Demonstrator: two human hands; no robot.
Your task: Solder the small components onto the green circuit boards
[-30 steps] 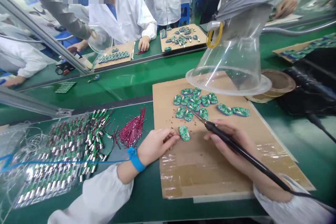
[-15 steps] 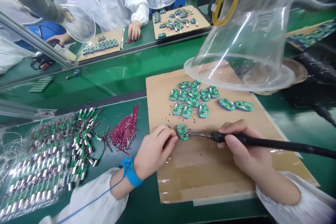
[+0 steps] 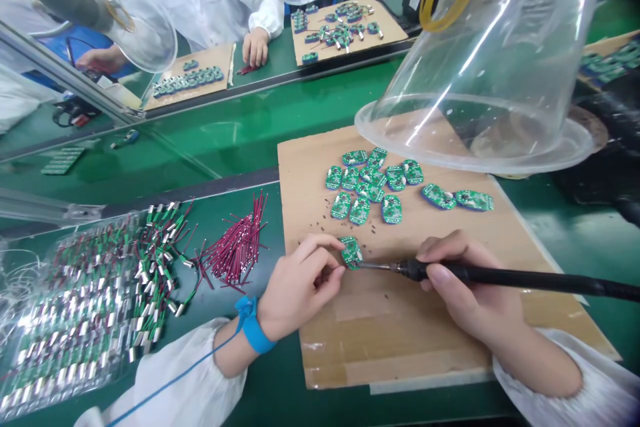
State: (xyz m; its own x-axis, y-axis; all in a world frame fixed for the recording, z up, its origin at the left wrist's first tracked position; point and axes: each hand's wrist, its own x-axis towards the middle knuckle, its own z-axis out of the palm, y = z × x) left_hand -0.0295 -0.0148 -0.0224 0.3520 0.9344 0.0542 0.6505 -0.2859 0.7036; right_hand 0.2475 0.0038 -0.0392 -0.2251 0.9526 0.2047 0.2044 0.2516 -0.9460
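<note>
My right hand [image 3: 465, 283] is closed round the black handle of a soldering iron [image 3: 417, 269], whose metal tip points left and meets the lower right edge of a small green circuit board [image 3: 351, 251]. On the board's left side, my left hand [image 3: 305, 280] has its fingers bent, with the index fingertip on the board's edge and the thumb just below. A blue wrist strap [image 3: 254, 327] with a cord circles my left wrist. The board lies on a brown cardboard sheet [image 3: 400, 333]. Behind it on the sheet are several similar boards [image 3: 370, 183].
Red wires [image 3: 237, 247] lie in a pile left of the cardboard, beside green-wired metal parts [image 3: 155, 273] and a plastic tray [image 3: 70, 320] of them. A clear fume hood [image 3: 480, 93] overhangs the back right. Across a divider, a co-worker's hand [image 3: 255, 47] rests near more boards.
My left index finger has stretched onto the board's upper left edge, and the thumb has moved slightly down. The iron's tip has shifted a little lower on the board. The view has shifted slightly.
</note>
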